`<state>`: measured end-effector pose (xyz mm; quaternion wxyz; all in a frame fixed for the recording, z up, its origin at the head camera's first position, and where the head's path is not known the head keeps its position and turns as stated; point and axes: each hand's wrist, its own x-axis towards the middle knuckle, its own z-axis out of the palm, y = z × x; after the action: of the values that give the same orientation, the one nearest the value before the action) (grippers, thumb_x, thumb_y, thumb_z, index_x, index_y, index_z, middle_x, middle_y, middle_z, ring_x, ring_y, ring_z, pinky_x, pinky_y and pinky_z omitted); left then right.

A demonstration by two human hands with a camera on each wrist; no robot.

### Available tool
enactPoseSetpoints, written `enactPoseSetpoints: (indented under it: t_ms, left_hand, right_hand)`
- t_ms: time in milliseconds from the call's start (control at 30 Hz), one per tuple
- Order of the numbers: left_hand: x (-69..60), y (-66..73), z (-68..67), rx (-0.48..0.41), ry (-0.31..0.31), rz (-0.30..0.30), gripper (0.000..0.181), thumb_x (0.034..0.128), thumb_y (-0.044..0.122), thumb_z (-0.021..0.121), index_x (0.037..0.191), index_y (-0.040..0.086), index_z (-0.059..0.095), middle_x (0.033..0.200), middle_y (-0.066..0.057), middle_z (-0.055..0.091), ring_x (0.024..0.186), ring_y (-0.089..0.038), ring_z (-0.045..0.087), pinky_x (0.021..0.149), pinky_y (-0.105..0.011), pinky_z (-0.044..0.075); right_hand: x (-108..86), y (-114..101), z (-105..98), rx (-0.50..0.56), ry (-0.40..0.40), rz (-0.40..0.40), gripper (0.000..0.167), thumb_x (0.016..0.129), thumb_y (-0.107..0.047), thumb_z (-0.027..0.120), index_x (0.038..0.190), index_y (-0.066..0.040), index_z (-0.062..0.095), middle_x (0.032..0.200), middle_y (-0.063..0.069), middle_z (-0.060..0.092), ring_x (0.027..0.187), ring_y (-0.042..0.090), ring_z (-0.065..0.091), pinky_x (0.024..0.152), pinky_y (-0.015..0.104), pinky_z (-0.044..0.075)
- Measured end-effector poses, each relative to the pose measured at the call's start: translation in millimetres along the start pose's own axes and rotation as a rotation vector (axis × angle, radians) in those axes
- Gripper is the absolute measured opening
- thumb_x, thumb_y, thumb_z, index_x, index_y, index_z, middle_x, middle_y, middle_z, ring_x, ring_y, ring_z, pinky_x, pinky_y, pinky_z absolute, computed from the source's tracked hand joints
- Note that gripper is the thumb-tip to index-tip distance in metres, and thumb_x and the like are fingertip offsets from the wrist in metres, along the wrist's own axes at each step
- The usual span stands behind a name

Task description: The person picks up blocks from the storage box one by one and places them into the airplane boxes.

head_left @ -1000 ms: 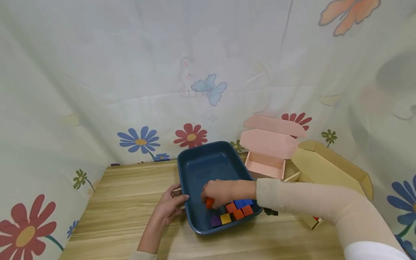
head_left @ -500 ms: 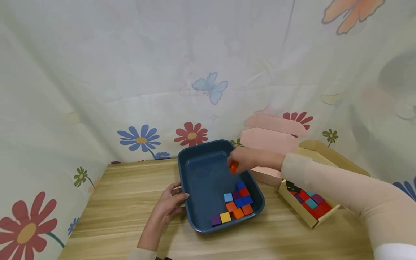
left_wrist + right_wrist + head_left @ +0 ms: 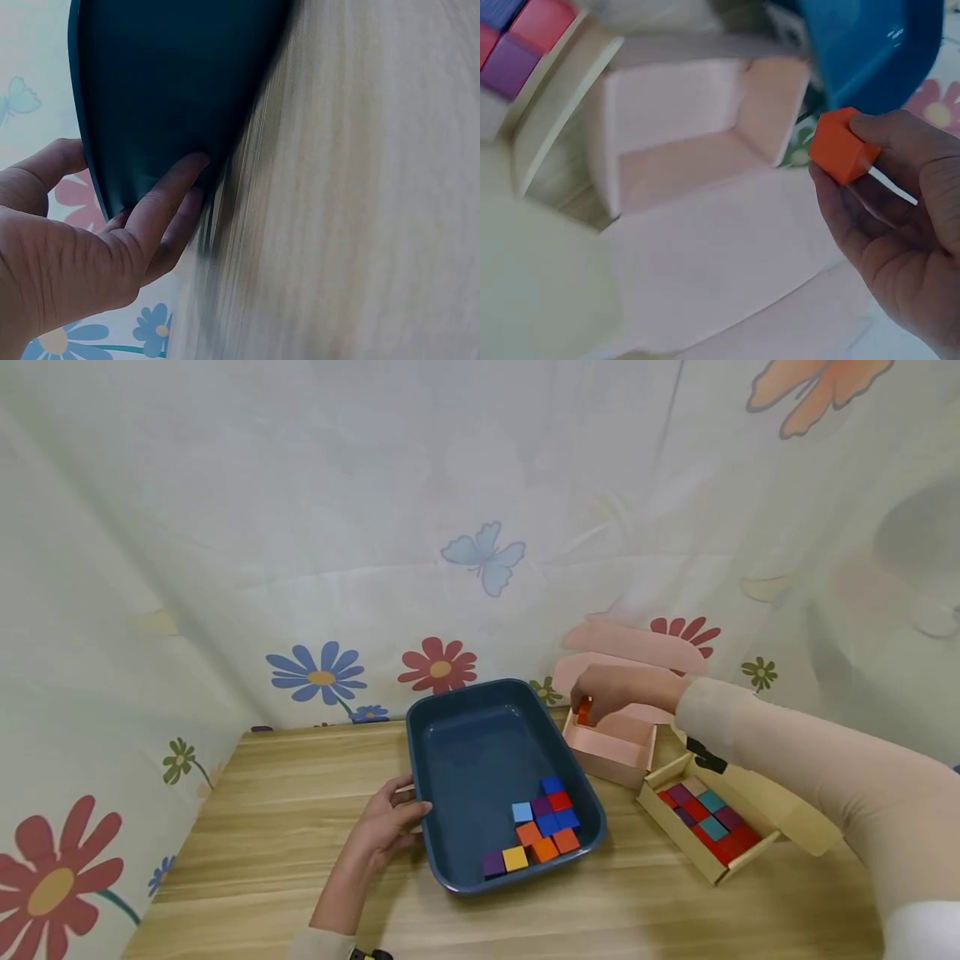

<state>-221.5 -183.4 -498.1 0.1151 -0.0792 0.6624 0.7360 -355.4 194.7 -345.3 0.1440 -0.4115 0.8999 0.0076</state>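
My right hand [image 3: 615, 687] pinches an orange cube [image 3: 841, 146] between thumb and fingertips. It hovers over the left end of the pink cardboard box [image 3: 607, 770], whose lid stands open and whose visible inside holds nothing. A dark blue tray [image 3: 472, 760] lies on the wooden table, with several coloured cubes [image 3: 544, 850] gathered in its near right corner: purple, yellow, orange, red and blue. At the tray's left edge my left hand [image 3: 386, 822] holds the rim, thumb over it and fingers against the outer wall [image 3: 169, 82].
A tan cardboard box [image 3: 678, 843], lid open, sits right of the tray and holds several red, purple and teal cubes [image 3: 708, 822]. A flowered curtain [image 3: 330, 568] hangs behind the wooden table [image 3: 300, 810].
My right hand took the orange cube up out of the tray and moved it right and away, over the pink box. The left hand stays at the tray's rim.
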Motion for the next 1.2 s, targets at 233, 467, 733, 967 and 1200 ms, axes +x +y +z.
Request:
enactPoseSetpoints:
  t_ms: [233, 467, 733, 967, 1200]
  left_hand:
    - [0.4, -1.1, -1.2, -0.002, -0.008, -0.015, 0.072, 0.0898, -0.003, 0.068, 0.153, 0.000, 0.033, 0.145, -0.028, 0.044, 0.110, -0.031, 0.062, 0.079, -0.048, 0.058]
    - [1.2, 2.3, 1.0, 0.007, -0.027, -0.003, 0.071, 0.0903, -0.002, 0.069, 0.152, 0.000, 0.034, 0.145, -0.029, 0.044, 0.114, -0.035, 0.060, 0.081, -0.050, 0.057]
    - [2.2, 2.4, 0.8, -0.004, 0.001, -0.012, 0.070, 0.0891, -0.004, 0.069, 0.151, 0.001, 0.036, 0.144, -0.027, 0.046, 0.111, -0.032, 0.062, 0.079, -0.048, 0.058]
    - [1.9, 0.4, -0.6, -0.011, -0.007, -0.007, 0.071, 0.0893, -0.004, 0.069, 0.152, 0.000, 0.035, 0.144, -0.028, 0.045, 0.112, -0.032, 0.061, 0.080, -0.050, 0.057]
    - [1.2, 0.4, -2.4, -0.009, 0.000, -0.012, 0.072, 0.0898, -0.003, 0.069, 0.152, 0.000, 0.034, 0.145, -0.028, 0.044, 0.111, -0.031, 0.061, 0.080, -0.049, 0.057]
  right_hand:
    - [-7.6, 26, 11, 0.027, -0.206, 0.131, 0.019, 0.084, -0.006, 0.079, 0.096, -0.020, 0.077, 0.083, -0.009, 0.069, 0.078, 0.015, 0.059, 0.072, 0.031, 0.053]
    - [-8.2, 47, 50, 0.029, -0.302, 0.075, 0.017, 0.083, -0.009, 0.084, 0.096, -0.013, 0.073, 0.087, -0.005, 0.067, 0.077, 0.014, 0.057, 0.074, 0.030, 0.056]
    - [-6.5, 54, 70, 0.135, -0.408, 0.126, 0.011, 0.088, -0.010, 0.079, 0.099, -0.011, 0.076, 0.085, -0.004, 0.070, 0.072, 0.012, 0.066, 0.071, 0.028, 0.058]
    - [-2.9, 55, 72, 0.217, -0.494, 0.186, 0.011, 0.089, -0.008, 0.076, 0.099, -0.012, 0.078, 0.085, -0.004, 0.071, 0.069, 0.009, 0.066, 0.071, 0.026, 0.058]
    - [1.9, 54, 75, 0.222, -0.545, 0.144, 0.015, 0.088, -0.005, 0.071, 0.097, -0.014, 0.080, 0.084, -0.004, 0.070, 0.067, 0.008, 0.062, 0.067, 0.024, 0.055]
